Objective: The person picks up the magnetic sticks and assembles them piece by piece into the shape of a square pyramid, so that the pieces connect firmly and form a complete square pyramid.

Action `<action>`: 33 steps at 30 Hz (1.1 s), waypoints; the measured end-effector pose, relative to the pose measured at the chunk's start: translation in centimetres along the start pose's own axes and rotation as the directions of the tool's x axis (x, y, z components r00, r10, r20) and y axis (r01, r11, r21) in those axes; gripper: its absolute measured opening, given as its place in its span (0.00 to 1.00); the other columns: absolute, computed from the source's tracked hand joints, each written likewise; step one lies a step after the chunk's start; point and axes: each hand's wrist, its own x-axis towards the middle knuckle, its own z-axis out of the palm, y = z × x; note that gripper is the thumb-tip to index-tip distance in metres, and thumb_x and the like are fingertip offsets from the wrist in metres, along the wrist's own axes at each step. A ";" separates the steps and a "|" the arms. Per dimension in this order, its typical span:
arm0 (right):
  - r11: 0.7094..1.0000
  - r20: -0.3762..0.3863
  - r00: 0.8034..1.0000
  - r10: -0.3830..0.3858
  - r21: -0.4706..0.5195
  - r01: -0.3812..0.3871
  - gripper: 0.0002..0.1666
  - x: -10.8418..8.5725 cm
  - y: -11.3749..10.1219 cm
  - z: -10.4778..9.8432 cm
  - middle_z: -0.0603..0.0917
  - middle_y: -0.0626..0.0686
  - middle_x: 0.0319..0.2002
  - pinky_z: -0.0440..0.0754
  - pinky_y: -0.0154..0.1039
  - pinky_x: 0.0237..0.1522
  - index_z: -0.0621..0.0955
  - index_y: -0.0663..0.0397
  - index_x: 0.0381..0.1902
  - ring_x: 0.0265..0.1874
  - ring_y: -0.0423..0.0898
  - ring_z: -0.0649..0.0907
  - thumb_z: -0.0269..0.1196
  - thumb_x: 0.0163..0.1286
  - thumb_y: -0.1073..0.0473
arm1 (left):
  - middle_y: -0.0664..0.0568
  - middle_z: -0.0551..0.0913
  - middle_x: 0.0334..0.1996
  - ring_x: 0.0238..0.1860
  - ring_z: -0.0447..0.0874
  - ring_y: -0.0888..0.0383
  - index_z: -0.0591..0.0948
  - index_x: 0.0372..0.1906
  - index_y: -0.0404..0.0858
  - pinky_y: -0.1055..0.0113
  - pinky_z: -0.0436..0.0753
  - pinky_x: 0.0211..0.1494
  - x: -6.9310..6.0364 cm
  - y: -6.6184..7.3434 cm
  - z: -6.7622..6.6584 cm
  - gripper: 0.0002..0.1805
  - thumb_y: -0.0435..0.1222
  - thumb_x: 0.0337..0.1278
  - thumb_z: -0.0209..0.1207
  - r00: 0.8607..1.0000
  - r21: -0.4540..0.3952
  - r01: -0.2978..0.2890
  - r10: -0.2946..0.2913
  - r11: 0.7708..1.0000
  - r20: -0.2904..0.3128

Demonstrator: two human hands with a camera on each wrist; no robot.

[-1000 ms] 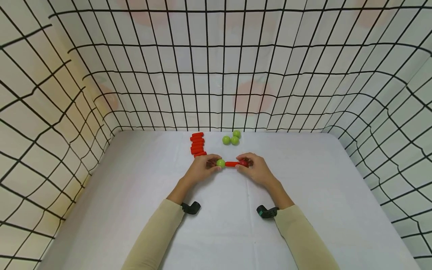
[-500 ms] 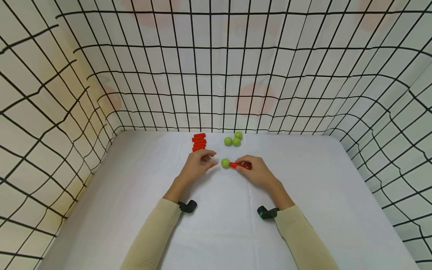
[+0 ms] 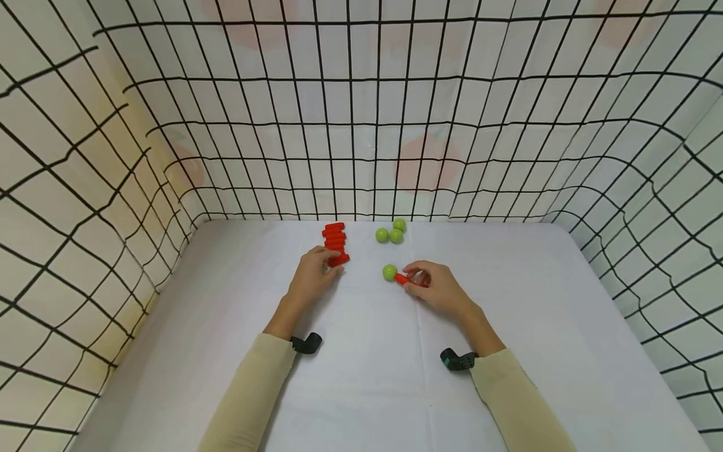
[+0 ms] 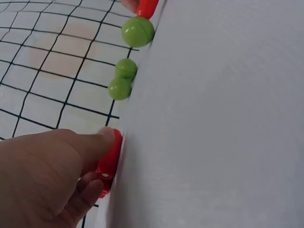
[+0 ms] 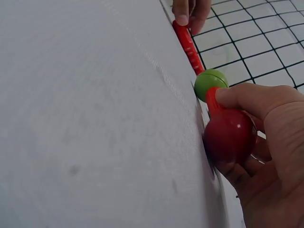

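Note:
My right hand [image 3: 445,291] pinches a short red stick [image 3: 402,279] just above the white table. A green ball [image 3: 390,272] sits on the stick's far end. On the near end is a dark red ball [image 5: 231,137], plain in the right wrist view but hidden by the hand in the head view. Further left, my left hand [image 3: 310,275] has thumb and fingers on the nearest loose red stick [image 4: 110,156] of a column. The other red sticks [image 3: 334,235] lie side by side behind it. Three loose green balls [image 3: 396,236] are grouped to their right.
White cloth covers the table [image 3: 373,370]. Black wire mesh [image 3: 361,141] rises along its back and both sides, close behind the sticks and balls. Each wrist wears a dark camera strap.
My left hand has let go of the green ball and moved left to the nearest loose red stick. My right hand has shifted slightly right, turning the joined stick and balls at an angle.

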 end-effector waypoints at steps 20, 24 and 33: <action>0.992 0.103 0.991 0.090 0.083 -0.098 0.36 -0.1 -0.6 -0.8 0.79 0.49 0.20 0.73 0.33 0.28 0.76 0.47 0.69 0.22 0.42 0.77 0.74 0.64 0.54 | 0.50 0.88 0.41 0.40 0.83 0.55 0.88 0.49 0.39 0.60 0.86 0.50 -0.2 -0.3 0.1 0.13 0.34 0.60 0.72 0.993 -0.064 -0.084 0.089 0.994 0.075; 0.986 0.045 0.992 0.114 0.120 -0.119 0.36 -0.2 -0.6 -0.4 0.81 0.48 0.22 0.71 0.32 0.26 0.77 0.48 0.68 0.21 0.41 0.76 0.75 0.63 0.54 | 0.51 0.89 0.43 0.41 0.84 0.57 0.87 0.53 0.40 0.61 0.87 0.50 -0.1 -0.8 0.2 0.16 0.37 0.60 0.72 0.993 -0.066 -0.077 0.082 0.995 0.080; 0.958 0.008 0.985 0.173 0.230 -0.170 0.33 0.0 -0.2 0.4 0.81 0.49 0.19 0.70 0.32 0.23 0.78 0.45 0.66 0.17 0.41 0.74 0.75 0.64 0.54 | 0.52 0.90 0.40 0.40 0.86 0.58 0.90 0.49 0.41 0.62 0.87 0.49 -0.1 -1.1 0.3 0.14 0.39 0.58 0.74 0.994 -0.120 -0.085 0.093 0.989 0.060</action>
